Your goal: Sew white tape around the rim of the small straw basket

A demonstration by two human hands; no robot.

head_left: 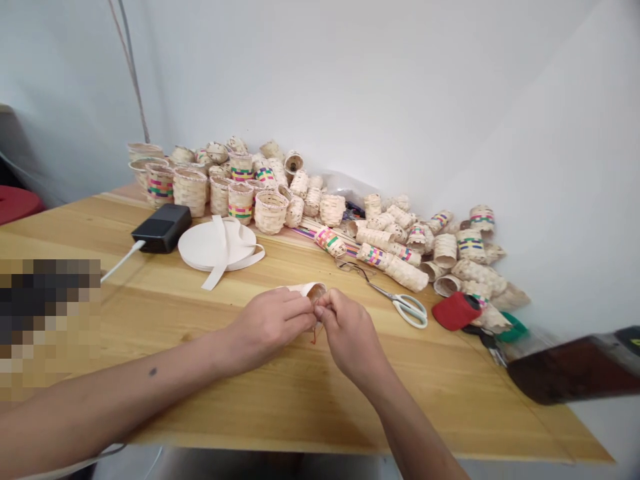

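Near the middle of the wooden table, my left hand (273,325) is wrapped round a small pale woven basket (314,291), whose open rim shows above the fingers. My right hand (345,327) pinches at the basket's rim, its fingertips touching those of the left. A thin orange-red strand (314,335) hangs below the fingertips. What exactly the right fingertips hold is too small to tell. Most of the basket is hidden behind my left hand.
Behind stand and lie several woven baskets (271,212) along the wall. A black box (163,228) with a white cable and a roll of white ribbon (217,245) are left of centre. Scissors (410,311), a red object (455,311) and a green one (513,328) lie right.
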